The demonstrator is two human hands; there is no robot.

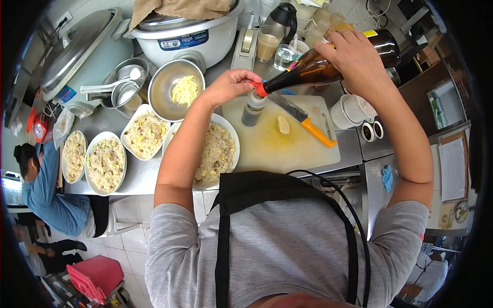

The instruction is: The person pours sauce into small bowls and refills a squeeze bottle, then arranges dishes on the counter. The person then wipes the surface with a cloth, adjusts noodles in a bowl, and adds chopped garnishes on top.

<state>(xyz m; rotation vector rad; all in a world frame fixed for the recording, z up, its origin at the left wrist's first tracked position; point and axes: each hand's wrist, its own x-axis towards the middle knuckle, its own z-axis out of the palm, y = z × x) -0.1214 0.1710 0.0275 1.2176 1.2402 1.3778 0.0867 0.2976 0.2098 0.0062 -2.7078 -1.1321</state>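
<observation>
My right hand [354,56] is wrapped round a large brown glass bottle [313,69], tilted with its mouth down to the left. At the mouth is a red cap-like piece [261,90]. My left hand [231,86] pinches at this red piece with its fingertips. Right below stands a small clear squeeze bottle [252,110] with dark liquid inside, upright on the white cutting board [303,149]. A knife [310,127] with an orange handle and a pale peeled piece of food [283,124] lie on the board too.
Left of the board are several dishes of fried rice [213,151] and a steel bowl [159,97] with yellow shreds. Behind stand a rice cooker [215,36], a tape dispenser [245,49] and drink glasses [268,43]. White tubs [345,112] are at right; another person [51,174] sits at left.
</observation>
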